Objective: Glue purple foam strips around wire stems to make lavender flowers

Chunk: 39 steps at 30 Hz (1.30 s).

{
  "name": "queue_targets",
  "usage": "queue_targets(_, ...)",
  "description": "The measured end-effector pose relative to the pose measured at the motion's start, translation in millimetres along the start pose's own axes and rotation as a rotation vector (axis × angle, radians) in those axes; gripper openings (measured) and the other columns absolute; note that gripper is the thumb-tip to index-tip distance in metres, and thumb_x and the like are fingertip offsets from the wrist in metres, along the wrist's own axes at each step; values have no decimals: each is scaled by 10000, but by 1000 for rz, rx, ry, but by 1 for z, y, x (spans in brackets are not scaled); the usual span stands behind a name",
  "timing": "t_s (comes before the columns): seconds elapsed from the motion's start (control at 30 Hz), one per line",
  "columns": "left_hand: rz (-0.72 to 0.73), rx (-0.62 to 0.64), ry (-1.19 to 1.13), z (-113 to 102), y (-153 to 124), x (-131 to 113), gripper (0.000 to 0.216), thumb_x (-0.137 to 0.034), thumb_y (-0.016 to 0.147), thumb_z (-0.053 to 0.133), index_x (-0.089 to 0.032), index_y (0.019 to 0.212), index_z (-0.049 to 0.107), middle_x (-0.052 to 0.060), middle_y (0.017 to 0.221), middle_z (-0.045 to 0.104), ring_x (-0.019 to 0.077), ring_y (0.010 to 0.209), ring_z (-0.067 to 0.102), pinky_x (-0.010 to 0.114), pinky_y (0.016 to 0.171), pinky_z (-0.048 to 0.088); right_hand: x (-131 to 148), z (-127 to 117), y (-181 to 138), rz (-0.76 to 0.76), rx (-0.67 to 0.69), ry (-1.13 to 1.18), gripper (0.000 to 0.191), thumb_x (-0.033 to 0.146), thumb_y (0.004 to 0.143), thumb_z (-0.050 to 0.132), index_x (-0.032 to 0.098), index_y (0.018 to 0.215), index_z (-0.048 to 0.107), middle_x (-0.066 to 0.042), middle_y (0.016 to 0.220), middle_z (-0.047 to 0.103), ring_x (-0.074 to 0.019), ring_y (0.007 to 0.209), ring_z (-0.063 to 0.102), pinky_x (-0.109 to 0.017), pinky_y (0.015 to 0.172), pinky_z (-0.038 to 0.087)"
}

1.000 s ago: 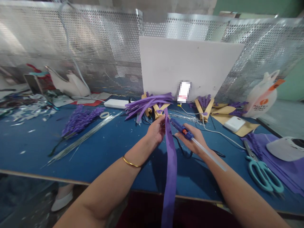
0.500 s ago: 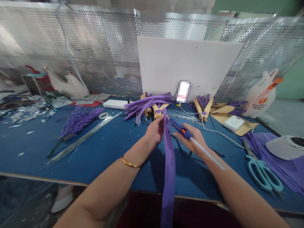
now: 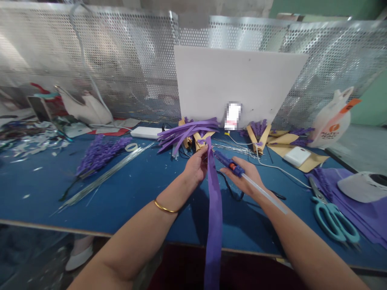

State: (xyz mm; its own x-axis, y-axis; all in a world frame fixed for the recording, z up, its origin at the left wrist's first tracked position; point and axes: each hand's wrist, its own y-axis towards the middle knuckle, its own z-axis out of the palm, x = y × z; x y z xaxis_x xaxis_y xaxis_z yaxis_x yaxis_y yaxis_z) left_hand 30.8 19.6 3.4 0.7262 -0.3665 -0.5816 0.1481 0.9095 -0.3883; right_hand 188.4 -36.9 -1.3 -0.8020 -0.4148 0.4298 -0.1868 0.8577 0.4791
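My left hand [image 3: 198, 166] pinches the upper end of a long purple strip [image 3: 214, 201], which hangs down over the table's front edge toward me. Wrapped round a blue glue gun [image 3: 229, 163] is my right hand [image 3: 246, 177]; a clear glue stick [image 3: 264, 192] sticks out of its rear. The gun's nozzle points at the strip's top, close to my left fingertips; whether it touches is too small to tell. Just beyond my hands lies a pile of purple strips [image 3: 187, 132], beside a small paper-wrapped bouquet [image 3: 202, 141].
Teal-handled scissors [image 3: 334, 221] lie at the right by purple sheets [image 3: 359, 217]. Thin metal wires [image 3: 105, 177] and a purple flower bunch [image 3: 101, 155] are at the left. Behind stands a white board [image 3: 238, 80] with a phone [image 3: 232, 115] before it. A black cord [image 3: 231, 189] runs under the gun.
Almost nothing differs. The view has shifted very slightly; both hands keep their hold on the strip and the glue gun.
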Motion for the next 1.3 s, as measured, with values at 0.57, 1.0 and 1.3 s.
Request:
queue_targets(0.57,-10,-5,4,0,2,-1,110,-229,819,617,-125,788,638,30,592,651,129,489,598,237,530,491,0,0,-1,4,-2,-17,394,558,813,527,223,658,389,23,614,477,-128,558,420,-252,534,278)
queue_targets(1.0,26,-25,-40,1,1,-3,88,-194,807,639,-126,750,630,5,538,620,105,447,566,219,516,484,2,-1,-1,19,17,-48,419,598,809,505,224,655,395,23,609,480,-132,558,436,-253,538,266)
queue_targets(1.3,36,-28,-6,-2,4,-3,125,-234,809,639,-113,787,658,31,573,652,127,491,598,241,580,510,3,-1,-1,11,13,-55,419,582,815,506,218,654,378,33,607,465,-118,558,423,-242,535,258)
